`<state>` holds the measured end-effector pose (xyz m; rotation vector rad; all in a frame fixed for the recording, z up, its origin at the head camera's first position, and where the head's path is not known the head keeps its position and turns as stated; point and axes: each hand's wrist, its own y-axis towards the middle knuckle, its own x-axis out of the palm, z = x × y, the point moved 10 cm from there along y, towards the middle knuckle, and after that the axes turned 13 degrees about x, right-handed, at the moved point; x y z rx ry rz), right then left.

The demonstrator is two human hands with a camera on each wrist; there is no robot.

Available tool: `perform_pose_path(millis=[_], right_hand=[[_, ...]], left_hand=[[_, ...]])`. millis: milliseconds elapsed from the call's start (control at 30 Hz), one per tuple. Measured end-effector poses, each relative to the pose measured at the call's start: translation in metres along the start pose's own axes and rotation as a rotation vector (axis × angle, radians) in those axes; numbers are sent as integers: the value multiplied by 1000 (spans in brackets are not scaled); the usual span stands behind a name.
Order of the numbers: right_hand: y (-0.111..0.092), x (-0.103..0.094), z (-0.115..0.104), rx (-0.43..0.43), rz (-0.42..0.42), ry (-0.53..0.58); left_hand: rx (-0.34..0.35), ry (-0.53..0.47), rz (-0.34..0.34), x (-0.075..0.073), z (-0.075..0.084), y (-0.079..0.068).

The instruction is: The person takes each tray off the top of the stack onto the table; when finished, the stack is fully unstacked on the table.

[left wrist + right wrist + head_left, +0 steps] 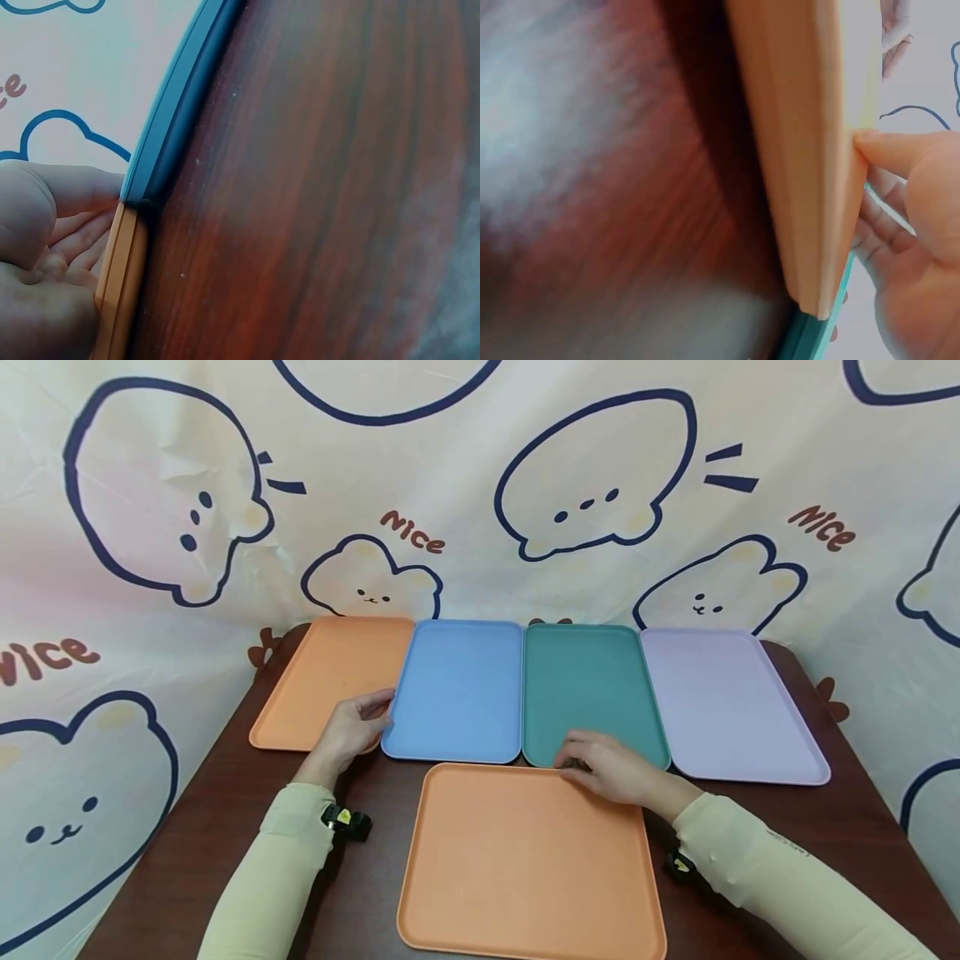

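In the head view my left hand lies at the seam between an orange tray and a blue tray, fingertips at the blue tray's left edge. The left wrist view shows the thumb of the left hand right at the blue rim, just above the orange rim. My right hand rests over the green tray's front edge and the far edge of a nearer orange tray. Its thumb touches the orange rim, other fingers loosely bent, in the right wrist view.
A lilac tray completes the back row, right of the green one. All the trays lie flat on a dark wooden table. Behind stands a pale curtain printed with cartoon bears. Each sleeved wrist wears a small black camera.
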<state>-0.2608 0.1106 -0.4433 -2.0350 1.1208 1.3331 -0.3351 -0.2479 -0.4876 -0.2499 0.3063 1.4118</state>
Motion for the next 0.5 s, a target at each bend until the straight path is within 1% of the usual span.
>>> perform_pose_path(millis=[100,300,500], right_hand=[[0,0,1,27,3,-15],[-1,-2,-8,-14,62,-92],[-1,-1,-8,32,80,-110]], left_hand=[[-3,7,1,1,0,1],[-1,28,6,3,2,2],[-11,67,-19,2,5,2]])
